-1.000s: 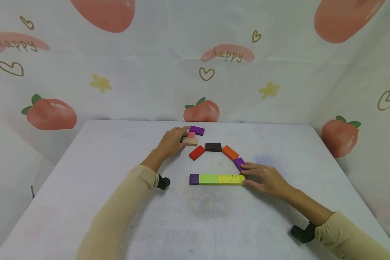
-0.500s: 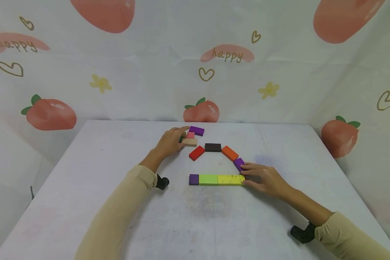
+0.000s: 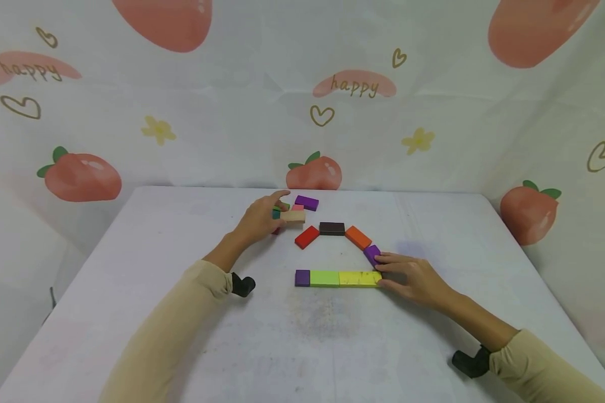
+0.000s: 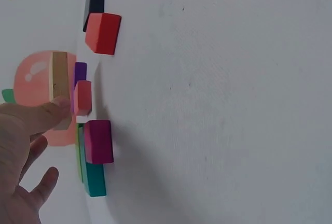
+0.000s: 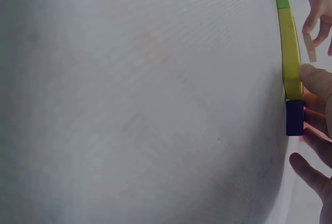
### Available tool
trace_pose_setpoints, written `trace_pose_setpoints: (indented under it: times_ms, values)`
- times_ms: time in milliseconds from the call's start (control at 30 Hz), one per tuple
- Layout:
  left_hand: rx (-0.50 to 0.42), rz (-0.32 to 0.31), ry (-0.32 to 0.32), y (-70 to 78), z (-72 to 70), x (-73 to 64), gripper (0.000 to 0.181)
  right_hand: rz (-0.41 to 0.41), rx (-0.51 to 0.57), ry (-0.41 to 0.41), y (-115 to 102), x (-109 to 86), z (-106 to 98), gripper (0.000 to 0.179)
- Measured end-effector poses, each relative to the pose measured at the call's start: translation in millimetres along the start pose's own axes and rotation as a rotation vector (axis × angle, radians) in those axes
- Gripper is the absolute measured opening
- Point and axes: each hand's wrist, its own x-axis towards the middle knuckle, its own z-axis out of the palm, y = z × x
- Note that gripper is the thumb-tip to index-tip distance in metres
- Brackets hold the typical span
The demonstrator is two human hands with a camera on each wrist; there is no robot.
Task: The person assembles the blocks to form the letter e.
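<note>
My left hand (image 3: 259, 219) pinches a beige wooden block (image 3: 293, 216) by one end, just above the table. In the left wrist view, the thumb lies across this beige block (image 4: 60, 76) and a shadow falls beneath. Under and behind it are a pink block (image 4: 83, 98), a magenta block (image 4: 98, 141), a teal block (image 4: 95, 179) and a purple block (image 3: 306, 202). My right hand (image 3: 413, 278) rests with extended fingers at a tilted purple block (image 3: 372, 254) and the end of a yellow block (image 3: 359, 279). The right wrist view shows a dark block (image 5: 294, 117) beside these fingers.
A red block (image 3: 307, 237), a dark brown block (image 3: 331, 228) and an orange block (image 3: 358, 237) form an arch outline with the tilted purple one. A light green block (image 3: 325, 279) and a small purple block (image 3: 302, 278) continue the yellow row on the white table (image 3: 262, 347).
My left hand has shifted slightly left and lifted the beige block, uncovering teal, green and magenta blocks near it. My right hand stays in place.
</note>
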Motion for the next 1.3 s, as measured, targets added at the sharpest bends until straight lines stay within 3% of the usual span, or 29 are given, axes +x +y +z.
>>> trace_pose_setpoints:
  times_ms: [267,500,700,967,1133,1300]
  values:
    - [-0.012,0.108,0.005,-4.6,-10.6,-24.0,0.072,0.000,-0.006,-0.009,-0.9,1.2,-2.6,0.036]
    - [-0.017,0.155,-0.029,-4.5,-8.7,-47.7,0.072,0.014,-0.006,-0.016,-0.9,1.0,-4.0,0.036]
    - [-0.032,0.151,-0.052,-1.2,-2.6,-57.2,0.073,0.023,-0.002,-0.019,-0.2,0.2,-2.1,0.036]
    - [0.010,0.085,-0.157,1.8,4.4,-69.6,0.074,0.015,-0.009,-0.015,0.8,-1.9,0.4,0.036]
    - [0.030,0.076,-0.160,1.7,6.6,-75.1,0.073,0.008,-0.002,-0.005,0.6,-1.2,0.2,0.036]
    - [0.037,0.111,-0.161,0.1,6.2,-77.4,0.068,-0.002,0.001,-0.003,-0.2,0.1,-0.3,0.036]
